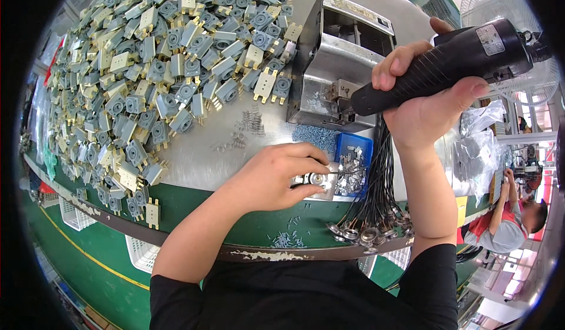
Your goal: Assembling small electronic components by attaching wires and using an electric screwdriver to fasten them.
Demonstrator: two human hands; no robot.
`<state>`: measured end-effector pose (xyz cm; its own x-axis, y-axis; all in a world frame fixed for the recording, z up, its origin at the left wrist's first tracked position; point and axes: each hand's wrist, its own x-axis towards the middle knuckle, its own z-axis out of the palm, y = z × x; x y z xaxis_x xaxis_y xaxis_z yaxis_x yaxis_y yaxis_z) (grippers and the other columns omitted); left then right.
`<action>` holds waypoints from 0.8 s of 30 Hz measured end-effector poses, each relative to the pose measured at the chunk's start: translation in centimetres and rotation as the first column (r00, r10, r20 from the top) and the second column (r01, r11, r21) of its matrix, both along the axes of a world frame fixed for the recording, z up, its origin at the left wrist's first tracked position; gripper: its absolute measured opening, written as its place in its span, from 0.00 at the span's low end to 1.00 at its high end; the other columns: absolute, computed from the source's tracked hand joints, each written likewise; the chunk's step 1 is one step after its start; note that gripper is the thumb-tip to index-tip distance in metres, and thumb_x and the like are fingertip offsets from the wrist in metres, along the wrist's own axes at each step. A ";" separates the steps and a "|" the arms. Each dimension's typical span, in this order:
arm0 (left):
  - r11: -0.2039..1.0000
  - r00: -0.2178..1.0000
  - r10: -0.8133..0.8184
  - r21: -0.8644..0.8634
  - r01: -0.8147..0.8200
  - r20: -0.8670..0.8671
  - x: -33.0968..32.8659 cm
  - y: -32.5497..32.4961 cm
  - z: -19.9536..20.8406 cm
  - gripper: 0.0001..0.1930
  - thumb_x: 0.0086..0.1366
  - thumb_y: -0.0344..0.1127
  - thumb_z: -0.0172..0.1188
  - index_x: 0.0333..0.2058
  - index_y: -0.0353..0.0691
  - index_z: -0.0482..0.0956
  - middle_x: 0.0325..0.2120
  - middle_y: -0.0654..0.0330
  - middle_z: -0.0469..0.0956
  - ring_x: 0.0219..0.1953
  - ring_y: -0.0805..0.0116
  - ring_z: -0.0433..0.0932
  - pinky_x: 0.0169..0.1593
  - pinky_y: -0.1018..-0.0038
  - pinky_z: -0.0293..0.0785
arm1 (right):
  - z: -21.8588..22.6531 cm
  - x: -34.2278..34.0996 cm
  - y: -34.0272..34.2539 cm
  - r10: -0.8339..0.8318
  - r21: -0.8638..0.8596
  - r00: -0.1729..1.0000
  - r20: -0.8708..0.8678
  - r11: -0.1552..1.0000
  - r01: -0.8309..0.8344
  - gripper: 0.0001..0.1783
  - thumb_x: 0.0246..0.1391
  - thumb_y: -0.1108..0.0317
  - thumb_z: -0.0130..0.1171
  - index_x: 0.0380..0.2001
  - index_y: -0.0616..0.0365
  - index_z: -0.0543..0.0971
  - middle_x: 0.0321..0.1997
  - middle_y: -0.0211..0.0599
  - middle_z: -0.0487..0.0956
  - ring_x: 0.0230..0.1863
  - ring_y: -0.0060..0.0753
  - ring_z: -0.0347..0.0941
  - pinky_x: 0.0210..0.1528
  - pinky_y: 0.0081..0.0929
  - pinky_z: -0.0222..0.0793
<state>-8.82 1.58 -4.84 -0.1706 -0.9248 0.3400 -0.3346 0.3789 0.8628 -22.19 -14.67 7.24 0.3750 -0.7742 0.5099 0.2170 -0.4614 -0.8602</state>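
My right hand [424, 103] is wrapped round a black electric screwdriver [447, 65], tilted with its nose down to the left. That nose is right at the front of a metal screw feeder [341, 59]; whether it touches, I cannot tell. Lower down, my left hand [282, 174] has thumb and fingers closed on a small round metal part [315, 179] at a little metal block [327, 187]. A thin dark wire seems to run from it over a blue bin [338, 147] of small metal pieces. The fingers partly hide the part.
A large heap of grey and cream switch-like blocks [176, 65] covers the left. Springs [252, 121] and loose screws [318, 137] lie mid-bench. Black wires with round metal ends [369, 235] hang at the front edge. Plastic bags [477, 153] and another person [506, 227] are at right.
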 end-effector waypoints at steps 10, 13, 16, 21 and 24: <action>1.000 1.000 -0.003 0.008 0.003 -0.006 -0.2 0.2 0.3 0.17 0.55 0.31 0.77 0.45 0.38 0.87 0.46 0.54 0.86 0.47 0.53 0.86 0.51 0.63 0.83 | -0.2 -0.4 0.3 0.067 -0.017 0.998 -0.018 0.998 -0.067 0.62 0.48 0.09 0.47 0.64 0.55 0.63 0.27 0.36 0.72 0.23 0.34 0.70 0.30 0.36 0.71; 1.000 1.000 -0.004 0.007 0.004 -0.012 -0.3 0.2 0.0 0.17 0.55 0.31 0.77 0.45 0.38 0.87 0.46 0.54 0.85 0.47 0.52 0.86 0.51 0.62 0.83 | 0.2 -0.6 0.8 0.072 -0.012 0.995 -0.071 0.997 -0.073 0.64 0.48 0.09 0.46 0.66 0.57 0.62 0.27 0.35 0.72 0.23 0.33 0.70 0.30 0.35 0.71; 1.000 1.000 -0.003 0.009 0.003 -0.029 -0.3 0.4 -0.3 0.17 0.55 0.30 0.76 0.45 0.38 0.87 0.46 0.53 0.85 0.47 0.51 0.86 0.51 0.62 0.83 | 0.5 -1.2 2.1 0.152 0.096 0.984 -0.089 0.985 -0.143 0.66 0.48 0.09 0.45 0.69 0.58 0.60 0.27 0.34 0.72 0.22 0.31 0.70 0.29 0.34 0.70; 1.000 1.000 0.004 0.014 -0.004 -0.027 0.2 0.1 -0.1 0.16 0.55 0.30 0.75 0.44 0.36 0.87 0.46 0.52 0.85 0.47 0.50 0.85 0.51 0.62 0.82 | -0.1 -3.4 4.6 0.467 0.225 0.869 0.166 0.840 -0.494 0.70 0.47 0.08 0.45 0.76 0.54 0.56 0.27 0.30 0.71 0.21 0.28 0.68 0.26 0.31 0.69; 1.000 0.999 -0.005 0.002 0.005 -0.052 0.1 0.0 -0.5 0.17 0.55 0.29 0.75 0.44 0.35 0.87 0.46 0.51 0.85 0.47 0.50 0.85 0.52 0.61 0.82 | -0.6 -4.1 5.7 0.389 0.241 0.921 0.024 0.892 -0.383 0.72 0.43 0.07 0.46 0.76 0.54 0.56 0.27 0.31 0.71 0.21 0.28 0.69 0.26 0.31 0.70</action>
